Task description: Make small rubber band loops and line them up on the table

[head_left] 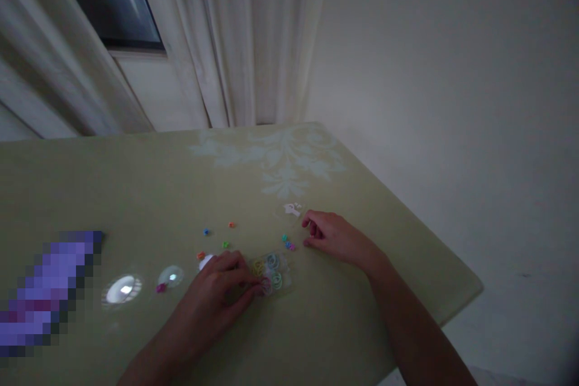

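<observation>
- Plastic, clear: the box [287, 278] lies on the worktop [353, 319], well in from the right edge; the left hand [221, 280] has its thumb and fingers against the box's left side; whether that grip pinches anything, I cannot tell.
- Right hand [335, 236], between box and right edge: grip loosely curled, thumb parted from forefinger; nothing shows in it.
- Rings [276, 280] sit in four colour groups inside the box; that part looks done.
- Bunched bits [288, 244] lie just beyond the box; white pieces [292, 210] lie past them, towards the far edge.
- Scattered bits [226, 245] lie left of the box; these seem left over, the work partway.
</observation>
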The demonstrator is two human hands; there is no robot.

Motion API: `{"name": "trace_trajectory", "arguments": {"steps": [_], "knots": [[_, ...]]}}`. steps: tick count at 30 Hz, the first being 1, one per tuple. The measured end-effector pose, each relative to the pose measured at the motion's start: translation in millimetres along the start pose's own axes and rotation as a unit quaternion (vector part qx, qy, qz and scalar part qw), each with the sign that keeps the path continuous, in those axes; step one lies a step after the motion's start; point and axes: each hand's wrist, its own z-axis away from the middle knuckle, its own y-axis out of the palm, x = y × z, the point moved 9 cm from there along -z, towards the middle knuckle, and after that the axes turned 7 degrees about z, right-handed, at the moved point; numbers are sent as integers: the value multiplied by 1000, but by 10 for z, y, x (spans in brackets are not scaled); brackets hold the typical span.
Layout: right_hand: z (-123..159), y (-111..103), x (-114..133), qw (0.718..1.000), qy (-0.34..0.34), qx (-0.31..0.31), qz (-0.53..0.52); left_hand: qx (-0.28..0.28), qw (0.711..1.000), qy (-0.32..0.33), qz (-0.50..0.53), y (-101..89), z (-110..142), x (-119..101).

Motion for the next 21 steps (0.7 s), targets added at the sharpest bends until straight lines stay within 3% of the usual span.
{"name": "trace_trajectory", "arguments": {"steps": [7,14,17,21], "knots": [[-5,28,51,1000,-6,8,-3,-15,999,32,-21,-17,26,-79],[-15,154,231,998,-65,17,5,-6,999,38,-28,5,15,-136],[-36,198,348,996,-85,-10,28,-51,998,10,23,-169,10,-45],[-74,267,419,995,-83,-17,60,-179,980,-85,-13,-653,120,357]]}}
